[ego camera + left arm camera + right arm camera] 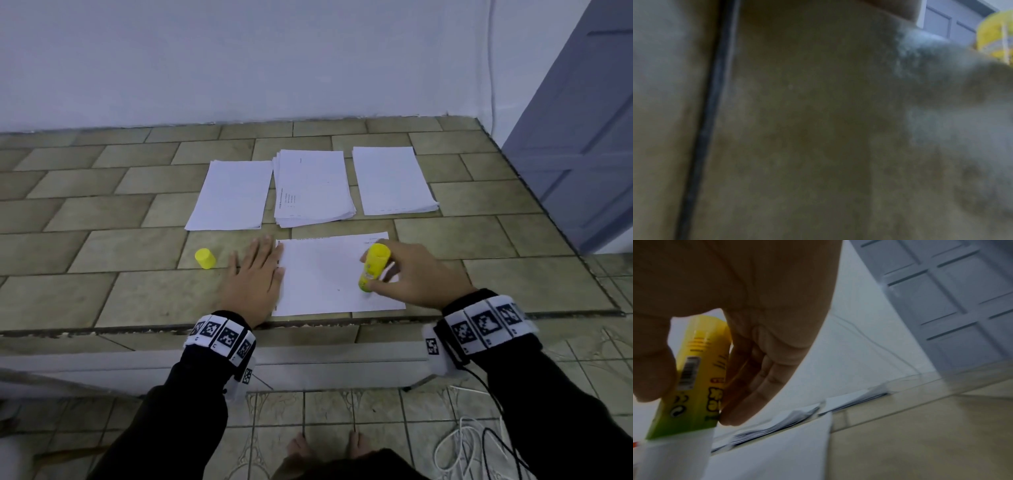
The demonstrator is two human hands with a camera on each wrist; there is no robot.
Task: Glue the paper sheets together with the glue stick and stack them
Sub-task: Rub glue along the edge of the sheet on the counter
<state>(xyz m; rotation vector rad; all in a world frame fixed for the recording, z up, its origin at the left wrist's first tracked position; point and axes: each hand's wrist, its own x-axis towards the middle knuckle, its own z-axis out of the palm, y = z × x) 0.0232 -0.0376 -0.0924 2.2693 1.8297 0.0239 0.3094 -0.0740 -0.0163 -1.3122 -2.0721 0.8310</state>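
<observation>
A white paper sheet (325, 274) lies near the front edge of the tiled table (102, 212). My left hand (255, 274) lies flat with straight fingers, pressing the sheet's left edge. My right hand (394, 274) grips the yellow glue stick (372, 267), which stands tilted with its lower end on the right part of the sheet. In the right wrist view the thumb and fingers (748, 386) pinch the glue stick (694, 373) over the paper sheet (766, 451). The yellow cap (205, 258) lies on the table left of my left hand. The left wrist view is blurred.
Three paper stacks lie in a row behind the sheet: left (233, 195), middle (311, 186), right (392, 180). A wall rises behind the table, and a grey door (589, 137) stands at the right. White cables (472, 445) lie on the floor below.
</observation>
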